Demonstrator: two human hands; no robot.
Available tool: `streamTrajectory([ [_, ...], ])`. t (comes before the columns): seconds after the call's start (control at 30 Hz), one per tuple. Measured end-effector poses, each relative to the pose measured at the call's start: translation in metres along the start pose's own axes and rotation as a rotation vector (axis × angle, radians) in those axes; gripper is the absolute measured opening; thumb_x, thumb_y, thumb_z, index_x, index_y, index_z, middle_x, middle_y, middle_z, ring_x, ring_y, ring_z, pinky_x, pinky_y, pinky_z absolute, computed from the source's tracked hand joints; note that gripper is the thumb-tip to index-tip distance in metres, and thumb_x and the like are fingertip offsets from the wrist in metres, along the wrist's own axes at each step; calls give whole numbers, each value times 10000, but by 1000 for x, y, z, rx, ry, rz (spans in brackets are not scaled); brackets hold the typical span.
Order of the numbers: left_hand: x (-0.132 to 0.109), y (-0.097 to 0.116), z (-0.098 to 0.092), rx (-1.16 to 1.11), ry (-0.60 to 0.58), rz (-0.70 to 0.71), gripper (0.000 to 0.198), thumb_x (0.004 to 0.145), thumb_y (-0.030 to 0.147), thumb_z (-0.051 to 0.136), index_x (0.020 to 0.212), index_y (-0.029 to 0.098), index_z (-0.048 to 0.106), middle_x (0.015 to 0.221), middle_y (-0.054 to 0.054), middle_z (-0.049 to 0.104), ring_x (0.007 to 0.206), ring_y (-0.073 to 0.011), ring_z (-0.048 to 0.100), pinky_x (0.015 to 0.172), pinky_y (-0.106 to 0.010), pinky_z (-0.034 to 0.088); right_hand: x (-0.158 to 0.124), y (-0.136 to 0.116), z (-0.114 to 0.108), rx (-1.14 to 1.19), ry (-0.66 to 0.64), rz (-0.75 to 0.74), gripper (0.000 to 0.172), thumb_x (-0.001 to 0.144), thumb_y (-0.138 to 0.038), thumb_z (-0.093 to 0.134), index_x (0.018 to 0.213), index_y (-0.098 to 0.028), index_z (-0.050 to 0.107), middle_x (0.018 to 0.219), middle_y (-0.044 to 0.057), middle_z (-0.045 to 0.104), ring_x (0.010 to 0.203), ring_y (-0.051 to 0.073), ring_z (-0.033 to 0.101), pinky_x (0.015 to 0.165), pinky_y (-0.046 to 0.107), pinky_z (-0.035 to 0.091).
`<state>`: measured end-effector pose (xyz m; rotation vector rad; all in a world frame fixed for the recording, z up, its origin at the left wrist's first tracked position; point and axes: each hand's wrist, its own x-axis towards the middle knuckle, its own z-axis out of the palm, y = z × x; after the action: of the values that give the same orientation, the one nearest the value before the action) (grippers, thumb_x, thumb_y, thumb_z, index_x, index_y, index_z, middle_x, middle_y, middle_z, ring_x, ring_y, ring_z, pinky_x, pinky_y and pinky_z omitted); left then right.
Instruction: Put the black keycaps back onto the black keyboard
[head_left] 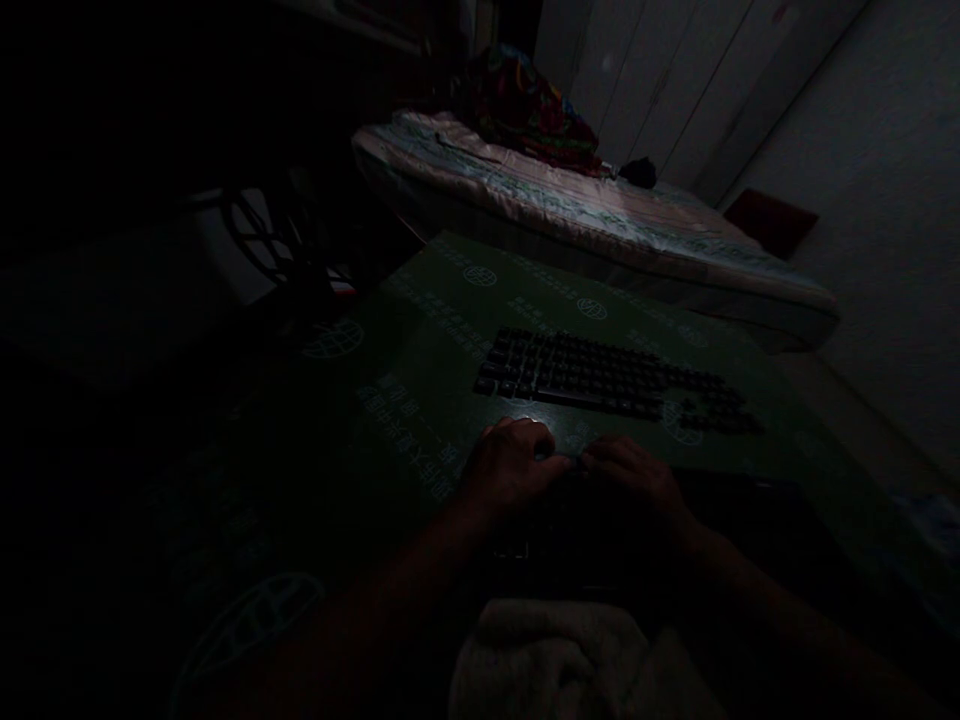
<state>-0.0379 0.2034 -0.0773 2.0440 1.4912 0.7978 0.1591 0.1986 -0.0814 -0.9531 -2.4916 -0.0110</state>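
Note:
In dim light, my left hand is closed, its fingers curled and its thumb reaching toward the right. My right hand is closed too, with its fingertips almost meeting the left thumb. A small dark piece shows between them, too dim to name. Both hands are over the far edge of a black keyboard body, most of which is lost in shadow. Just beyond them, black keycaps lie in keyboard rows on a green board printed with white lettering and globe marks.
A crumpled light cloth lies nearest me, below the keyboard body. Past the board stands a bed with a pale patterned mattress, a dark red blanket heaped on it. A dark wheel-like frame stands at left. A wall rises at right.

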Motion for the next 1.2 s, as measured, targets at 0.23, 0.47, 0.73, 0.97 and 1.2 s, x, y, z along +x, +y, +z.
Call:
streamTrajectory([
  [0.23, 1, 1, 0, 11, -1, -5, 165, 696, 357, 608, 682, 192, 612, 769, -4, 641, 772, -165, 544, 678, -278, 386, -8, -11, 9, -218, 100, -175, 182, 861, -177, 456, 929, -98, 606, 984, 144, 615, 1009, 233, 525, 825, 374, 494],
  [0.47, 0, -2, 0, -2, 10, -12, 158, 687, 357, 628, 697, 200, 616, 758, 3, 639, 764, -161, 542, 687, -282, 378, -6, -5, 5, -101, 180, -31, 202, 873, -243, 443, 993, -166, 586, 930, 94, 640, 868, 174, 602, 704, 292, 535],
  [0.73, -2, -4, 1, -7, 22, -27, 137, 678, 333, 640, 682, 199, 615, 734, 6, 641, 754, -164, 542, 697, -298, 359, 55, 75, -16, -9, 98, 220, 188, 819, -229, 481, 839, -188, 664, 845, 62, 657, 721, 148, 618, 632, 242, 486],
  [0.97, -4, -3, -3, -44, -6, -70, 87, 679, 284, 640, 674, 199, 619, 736, 9, 643, 749, -164, 541, 697, -312, 339, 142, 136, -1, -99, -192, 360, 225, 759, -184, 521, 903, -177, 694, 940, 71, 682, 845, 179, 621, 717, 228, 456],
  [1.2, -7, -5, 1, -78, 1, -76, 70, 680, 259, 640, 666, 199, 608, 725, 13, 637, 753, -160, 535, 701, -315, 328, 181, 154, 22, -151, -419, 371, 263, 738, -189, 570, 974, -177, 686, 1010, 72, 674, 935, 198, 610, 740, 207, 440],
])
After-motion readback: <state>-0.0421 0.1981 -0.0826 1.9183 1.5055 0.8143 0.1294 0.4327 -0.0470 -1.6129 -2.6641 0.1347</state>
